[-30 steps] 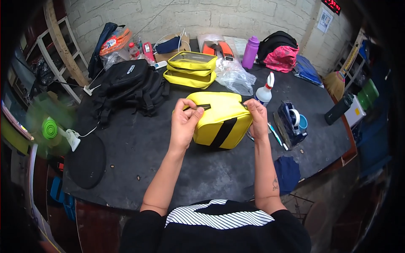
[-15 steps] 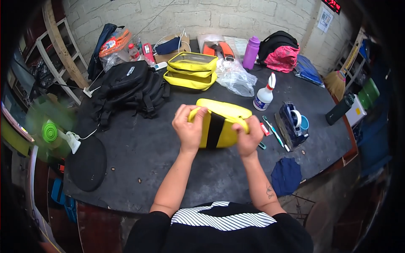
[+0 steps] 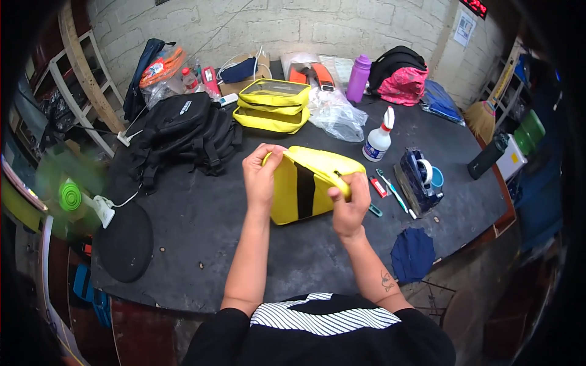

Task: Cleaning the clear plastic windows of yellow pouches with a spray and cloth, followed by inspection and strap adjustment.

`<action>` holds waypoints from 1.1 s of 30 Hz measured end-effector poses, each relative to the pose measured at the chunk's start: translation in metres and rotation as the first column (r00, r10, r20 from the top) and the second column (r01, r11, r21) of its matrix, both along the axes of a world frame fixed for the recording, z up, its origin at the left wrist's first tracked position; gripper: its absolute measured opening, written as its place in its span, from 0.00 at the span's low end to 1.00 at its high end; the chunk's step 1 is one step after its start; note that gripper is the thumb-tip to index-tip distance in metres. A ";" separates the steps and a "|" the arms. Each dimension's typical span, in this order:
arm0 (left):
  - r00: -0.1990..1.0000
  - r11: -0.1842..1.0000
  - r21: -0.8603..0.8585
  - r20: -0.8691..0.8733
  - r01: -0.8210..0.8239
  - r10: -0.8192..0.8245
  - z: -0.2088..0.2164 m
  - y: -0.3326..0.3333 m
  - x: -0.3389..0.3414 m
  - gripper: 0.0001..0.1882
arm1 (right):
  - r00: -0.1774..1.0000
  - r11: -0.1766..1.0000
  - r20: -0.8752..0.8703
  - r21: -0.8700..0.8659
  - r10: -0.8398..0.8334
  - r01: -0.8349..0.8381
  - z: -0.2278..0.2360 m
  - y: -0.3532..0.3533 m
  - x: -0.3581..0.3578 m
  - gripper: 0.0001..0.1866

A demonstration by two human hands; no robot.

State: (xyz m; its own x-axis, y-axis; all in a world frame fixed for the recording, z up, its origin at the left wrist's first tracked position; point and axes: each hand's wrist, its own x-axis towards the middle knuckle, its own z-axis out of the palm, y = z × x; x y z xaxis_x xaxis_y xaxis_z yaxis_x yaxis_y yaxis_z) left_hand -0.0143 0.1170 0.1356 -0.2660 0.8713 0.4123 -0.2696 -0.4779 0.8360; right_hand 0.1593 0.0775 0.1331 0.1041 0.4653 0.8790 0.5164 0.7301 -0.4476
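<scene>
A yellow fabric pouch [image 3: 285, 194] with a black band down its side is held up over the middle of the table, tilted lower on its right. My left hand [image 3: 261, 174] is closed on its upper left edge, thumb on top. At the opposite corner my right hand [image 3: 351, 207] pinches the rim, near a small dark spot that could be a zipper pull. Behind the pouch sits a stack of yellow cases [image 3: 273, 105] with mesh tops. The pouch's underside and far side are hidden.
Black backpacks [image 3: 183, 131] lie to the left, near a spinning green fan [image 3: 70, 194]. On the right stand a spray bottle [image 3: 377, 141], a toothbrush [image 3: 394, 190], a tape dispenser [image 3: 418, 180] and a navy cloth [image 3: 413, 255]. A purple bottle [image 3: 358, 79] stands at the back.
Both hands have brought the pouch slightly left and toward me. Its right side has dipped, and the right hand's grip now sits lower along the rim.
</scene>
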 end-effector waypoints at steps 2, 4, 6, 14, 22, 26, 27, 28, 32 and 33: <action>0.991 0.991 -0.037 -0.045 0.126 -0.127 0.007 -0.011 -0.009 0.20 | 0.842 0.859 -0.495 -0.316 0.213 -0.403 0.009 -0.003 0.013 0.17; 0.860 0.845 -0.160 0.120 0.510 -0.496 -0.001 -0.019 -0.035 0.37 | 0.713 0.748 -0.637 -0.313 0.292 -0.586 0.011 0.009 0.036 0.16; 0.647 0.594 -0.295 0.131 0.749 -0.751 -0.008 -0.027 -0.050 0.50 | 0.487 0.377 -0.788 -0.350 0.377 -0.858 0.023 0.014 0.048 0.14; -0.009 0.311 0.423 0.603 0.851 -0.797 -0.055 -0.052 -0.001 0.64 | 0.145 -0.110 -0.938 -0.188 0.315 -0.976 0.026 0.025 0.045 0.07; 0.373 0.625 0.194 0.656 0.756 -0.655 -0.057 -0.058 -0.007 0.37 | 0.126 0.004 -0.951 -0.131 0.284 -0.991 0.007 0.019 0.031 0.09; 0.304 0.564 0.314 0.595 0.764 -0.744 -0.021 -0.026 -0.035 0.35 | 0.040 -0.104 -0.996 -0.048 0.074 -0.993 0.011 0.002 0.021 0.17; 0.313 0.573 0.315 0.595 0.757 -0.741 -0.032 -0.003 -0.051 0.35 | 0.040 -0.115 -0.996 -0.048 0.075 -0.992 0.007 0.004 0.022 0.17; 0.222 0.570 0.273 0.727 0.775 -0.649 -0.058 0.026 -0.071 0.35 | 0.134 -0.029 -0.952 -0.148 0.274 -0.989 0.000 0.007 0.024 0.18; 0.327 0.492 0.107 0.625 0.864 -0.709 -0.009 0.003 -0.049 0.30 | 0.211 0.174 -0.891 -0.152 0.401 -0.973 -0.019 0.046 0.054 0.20; 0.308 0.479 0.151 0.592 0.865 -0.744 -0.003 0.000 -0.048 0.31 | 0.108 0.116 -0.939 -0.074 0.328 -0.991 -0.017 0.050 0.055 0.21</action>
